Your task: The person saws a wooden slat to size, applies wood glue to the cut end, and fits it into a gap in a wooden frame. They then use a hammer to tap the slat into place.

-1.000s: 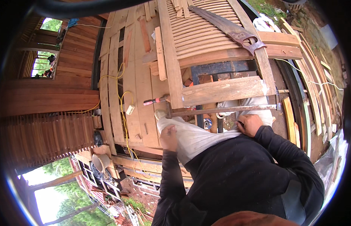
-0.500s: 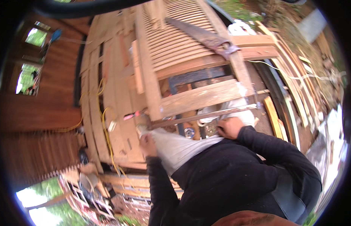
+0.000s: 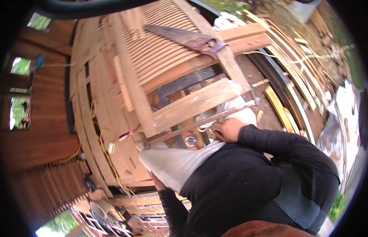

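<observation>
My right hand [image 3: 227, 129] sits with curled fingers against a long metal bar [image 3: 200, 123] that runs under a rough wooden plank [image 3: 196, 103] of a timber frame. My left hand [image 3: 158, 183] is pressed to my white trouser leg [image 3: 174, 165], and only a small part of it shows. Farther off, a hand saw [image 3: 184, 37] lies on a slatted wooden panel [image 3: 160, 55].
A yellow cord [image 3: 101, 138] trails over the upright planks on the left. Loose boards and strips [image 3: 286, 59] lie on the ground at the right. Dark wooden walls with window openings [image 3: 20, 67] stand at the far left. Stacked timber pieces [image 3: 101, 205] are at the lower left.
The view has swung, so the frame now sits higher and more to the left. My left hand has dropped lower along my leg. My right hand stays at the metal bar.
</observation>
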Tool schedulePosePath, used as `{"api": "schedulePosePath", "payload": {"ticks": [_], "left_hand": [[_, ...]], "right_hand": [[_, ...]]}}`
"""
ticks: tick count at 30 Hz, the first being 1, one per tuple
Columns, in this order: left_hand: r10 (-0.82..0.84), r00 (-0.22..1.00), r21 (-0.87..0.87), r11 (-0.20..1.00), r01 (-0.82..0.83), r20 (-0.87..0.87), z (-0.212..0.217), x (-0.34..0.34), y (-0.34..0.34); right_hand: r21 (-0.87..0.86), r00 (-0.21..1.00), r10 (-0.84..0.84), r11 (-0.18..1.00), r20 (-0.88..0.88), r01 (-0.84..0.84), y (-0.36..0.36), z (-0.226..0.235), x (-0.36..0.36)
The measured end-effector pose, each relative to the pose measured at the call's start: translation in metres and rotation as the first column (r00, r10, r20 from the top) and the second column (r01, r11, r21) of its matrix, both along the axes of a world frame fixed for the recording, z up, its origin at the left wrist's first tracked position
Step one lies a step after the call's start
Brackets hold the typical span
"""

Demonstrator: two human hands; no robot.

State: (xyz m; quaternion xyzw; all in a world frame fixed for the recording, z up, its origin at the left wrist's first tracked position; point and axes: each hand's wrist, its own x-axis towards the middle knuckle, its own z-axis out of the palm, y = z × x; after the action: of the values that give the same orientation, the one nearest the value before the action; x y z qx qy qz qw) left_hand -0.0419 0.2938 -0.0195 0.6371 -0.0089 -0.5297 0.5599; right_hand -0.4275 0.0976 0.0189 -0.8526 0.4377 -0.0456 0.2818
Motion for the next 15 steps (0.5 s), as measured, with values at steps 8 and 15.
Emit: {"api": "schedulePosePath", "payload": {"ticks": [8, 15], "left_hand": [[-0.278, 0.830, 0.181, 0.960, 0.216, 0.485, 0.021, 0.001, 0.009], [-0.439, 0.476, 0.397, 0.897, 0.193, 0.762, 0.000, 0.017, -0.036]], "right_hand": [[-0.022, 0.995, -0.037, 0.999, 0.088, 0.039, -0.001, -0.001, 0.002], [-0.007, 0.997, -0.048, 0.999, 0.057, 0.049, -0.005, 0.006, 0.007]]}}
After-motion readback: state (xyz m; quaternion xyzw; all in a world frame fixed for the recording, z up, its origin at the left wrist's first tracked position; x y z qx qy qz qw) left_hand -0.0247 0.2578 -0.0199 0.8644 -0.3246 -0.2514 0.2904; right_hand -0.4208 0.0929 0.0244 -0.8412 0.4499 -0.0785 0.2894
